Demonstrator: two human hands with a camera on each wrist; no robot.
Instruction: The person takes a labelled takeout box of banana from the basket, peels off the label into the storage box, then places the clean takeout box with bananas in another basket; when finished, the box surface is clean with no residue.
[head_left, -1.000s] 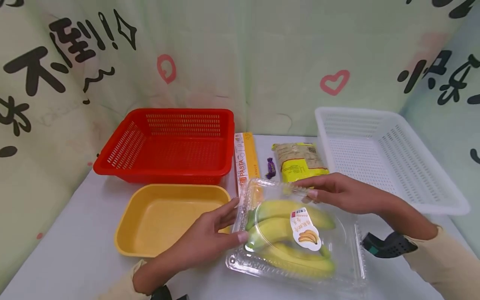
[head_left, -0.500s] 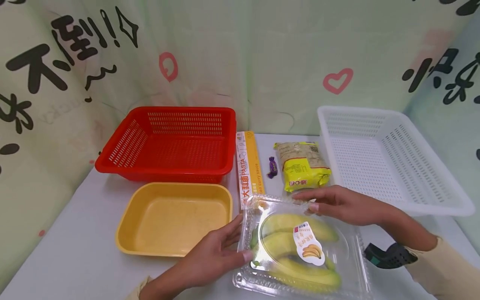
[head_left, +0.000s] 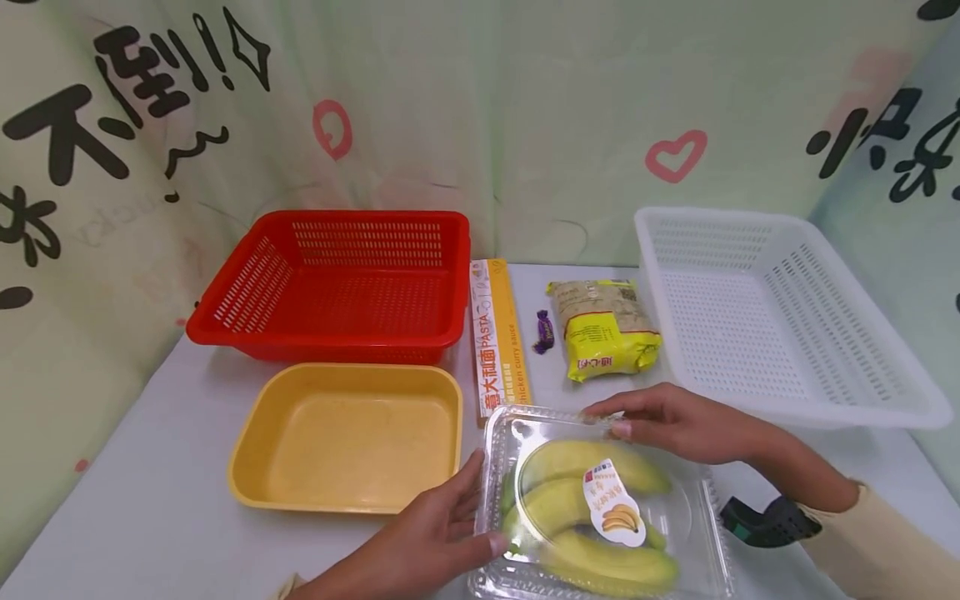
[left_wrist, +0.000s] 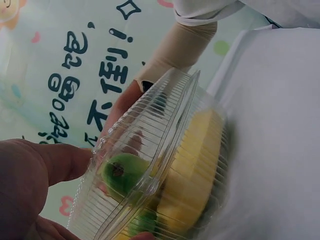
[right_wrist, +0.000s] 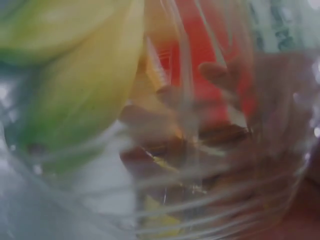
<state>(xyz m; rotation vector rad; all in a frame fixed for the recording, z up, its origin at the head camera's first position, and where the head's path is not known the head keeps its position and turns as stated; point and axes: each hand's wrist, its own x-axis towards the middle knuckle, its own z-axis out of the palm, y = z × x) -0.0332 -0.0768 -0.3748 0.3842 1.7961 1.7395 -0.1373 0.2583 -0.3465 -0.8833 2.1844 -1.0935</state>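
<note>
A clear plastic clamshell box (head_left: 686,508) holding several bananas (head_left: 555,504) under a white label is at the front of the table in the head view. My left hand (head_left: 427,537) grips its left side, thumb on the lid. At the far edge, my right hand (head_left: 682,425) holds the rim with thumb and fingers. The left wrist view shows the box (left_wrist: 175,120) from its side, closed, with a green banana end (left_wrist: 122,175) near my left thumb (left_wrist: 65,162). In the blurred right wrist view, my right-hand fingers (right_wrist: 165,137) show through the plastic.
Behind the box lie a pasta box (head_left: 487,333), a purple-wrapped candy (head_left: 543,332) and a yellow-and-beige food bag (head_left: 607,329). A red basket (head_left: 345,354) and yellow tray (head_left: 345,504) stand left, a white basket (head_left: 810,412) right.
Both hands have brought the banana box toward me, lower in the head view. More of the pasta box and the food bag now shows behind it.
</note>
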